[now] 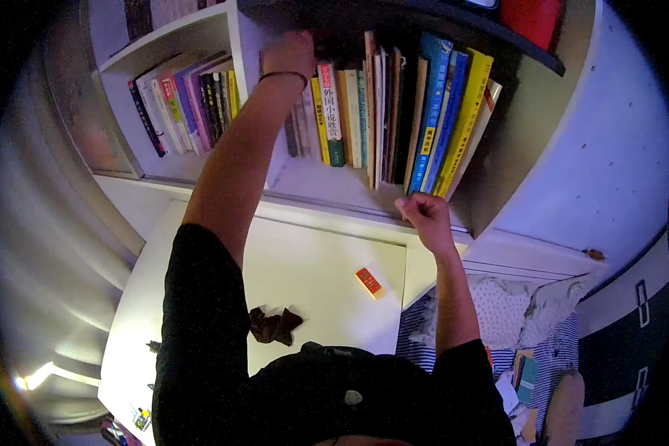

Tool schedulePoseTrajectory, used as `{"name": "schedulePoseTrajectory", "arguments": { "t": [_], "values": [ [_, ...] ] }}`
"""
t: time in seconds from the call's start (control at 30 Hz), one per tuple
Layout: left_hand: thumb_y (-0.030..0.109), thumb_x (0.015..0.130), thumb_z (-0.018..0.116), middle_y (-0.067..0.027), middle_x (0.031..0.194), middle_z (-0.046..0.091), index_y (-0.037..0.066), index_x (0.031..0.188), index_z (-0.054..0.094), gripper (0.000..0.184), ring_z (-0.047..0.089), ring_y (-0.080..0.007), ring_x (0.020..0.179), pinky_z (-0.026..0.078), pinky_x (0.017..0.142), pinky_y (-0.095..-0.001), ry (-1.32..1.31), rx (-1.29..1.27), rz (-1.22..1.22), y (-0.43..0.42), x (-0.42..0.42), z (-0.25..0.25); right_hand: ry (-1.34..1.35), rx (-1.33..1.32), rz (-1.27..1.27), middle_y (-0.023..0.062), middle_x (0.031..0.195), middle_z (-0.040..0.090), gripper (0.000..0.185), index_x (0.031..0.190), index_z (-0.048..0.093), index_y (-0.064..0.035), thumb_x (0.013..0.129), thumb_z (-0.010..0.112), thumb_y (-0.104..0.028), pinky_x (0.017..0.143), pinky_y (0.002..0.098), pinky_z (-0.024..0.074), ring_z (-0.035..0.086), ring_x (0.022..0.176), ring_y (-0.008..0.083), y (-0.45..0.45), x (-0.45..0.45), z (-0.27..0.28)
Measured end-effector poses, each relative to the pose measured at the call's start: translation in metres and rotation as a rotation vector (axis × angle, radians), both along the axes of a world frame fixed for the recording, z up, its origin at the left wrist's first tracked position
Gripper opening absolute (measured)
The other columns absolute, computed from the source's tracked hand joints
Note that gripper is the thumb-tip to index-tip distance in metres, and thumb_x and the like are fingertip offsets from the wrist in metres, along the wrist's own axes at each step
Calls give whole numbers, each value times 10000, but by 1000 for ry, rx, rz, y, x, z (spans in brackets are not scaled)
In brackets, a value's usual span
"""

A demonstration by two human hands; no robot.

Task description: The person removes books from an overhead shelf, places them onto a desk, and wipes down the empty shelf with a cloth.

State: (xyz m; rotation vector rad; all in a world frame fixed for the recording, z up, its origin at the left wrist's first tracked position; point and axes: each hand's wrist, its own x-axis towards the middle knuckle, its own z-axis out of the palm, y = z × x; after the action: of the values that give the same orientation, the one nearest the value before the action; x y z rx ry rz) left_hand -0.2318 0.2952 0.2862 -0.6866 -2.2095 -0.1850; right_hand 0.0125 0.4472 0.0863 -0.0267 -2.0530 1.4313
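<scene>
My left hand (290, 53) reaches up into the right-hand shelf compartment, above the tops of the books at its left end. Its fingers turn away into shadow, so their grip is hidden. Below it stand a thin yellow book (320, 119) and a white-spined book with a red top and green foot (331, 111). My right hand (427, 215) is closed, fingers curled, at the shelf's front edge. Just above it are a blue book (428, 111) and a tall yellow book (464, 123), both leaning; no held object shows in this hand.
Books (186, 104) fill part of the left compartment. On the white desk (327, 253) lie a red and yellow remote-like object (368, 283) and a crumpled dark brown cloth (275, 325). A curtain (52, 297) hangs left. A bed with a striped sheet (416, 338) is at lower right.
</scene>
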Motion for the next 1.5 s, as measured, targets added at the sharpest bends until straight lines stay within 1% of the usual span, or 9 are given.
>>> {"name": "schedulePoseTrajectory", "arguments": {
  "t": [0.43,0.63,0.77,0.93,1.0,1.07,1.2,1.3,1.5],
  "values": [
    [186,814,533,-157,794,643,98,913,622,159,634,-315,691,498,577,-398,392,517,-378,-93,96,-36,27,75,-18,-6,568,478,245,616,510,-25,792,658,-111,517,249,366,393,557,74,9,-1,-11],
    [110,860,550,-34,574,564,-19,871,591,135,473,-62,459,372,411,-213,-402,1166,-664,-165,139,-109,48,204,-138,-22,559,479,164,687,583,-38,782,675,-135,493,219,355,408,547,53,-32,9,-3],
    [90,868,528,-28,575,548,-18,886,587,125,440,-46,459,328,403,-184,-602,1340,-715,-170,162,-145,46,-125,333,-2,711,559,146,909,629,-43,780,661,-102,527,208,410,514,627,64,-95,12,1],
    [99,869,520,-35,666,588,-16,925,597,150,492,-57,538,394,467,-185,-771,1109,-694,-187,151,-154,-197,-327,457,69,981,615,421,1153,520,-35,882,526,-358,599,245,480,596,791,134,-101,-12,-7],
    [80,866,512,-45,756,606,-17,957,601,160,540,-90,656,459,586,-215,-842,870,-647,-184,150,-152,-305,-890,1058,137,1171,545,689,1295,365,-3,876,396,-550,731,335,515,577,1000,219,-96,-20,-25],
    [118,831,540,-87,861,636,24,1001,610,207,597,-165,768,489,698,-291,-868,787,-736,-183,126,-171,-295,-957,1117,168,1254,477,789,1328,287,28,865,310,-611,844,393,483,499,1134,260,-111,-16,-35],
    [273,749,531,-152,923,624,121,987,625,297,608,-300,845,489,745,-409,-472,152,-450,-157,126,-173,-203,-885,762,119,1104,582,671,1262,409,2,858,457,-531,802,395,496,588,976,224,-125,-9,-45],
    [246,801,595,-98,822,635,84,970,591,235,620,-280,744,495,682,-387,-446,-84,-266,-136,136,-174,-358,-609,620,54,929,640,275,1131,536,3,870,537,-84,688,265,533,625,772,111,-117,-10,-55],
    [129,758,638,-70,767,616,86,1022,506,297,606,-200,700,483,599,-336,-435,566,-481,-145,140,-206,-187,-678,484,40,874,646,235,1095,552,-9,877,530,-95,659,247,534,625,716,97,-110,-10,-66]
  ]
}}
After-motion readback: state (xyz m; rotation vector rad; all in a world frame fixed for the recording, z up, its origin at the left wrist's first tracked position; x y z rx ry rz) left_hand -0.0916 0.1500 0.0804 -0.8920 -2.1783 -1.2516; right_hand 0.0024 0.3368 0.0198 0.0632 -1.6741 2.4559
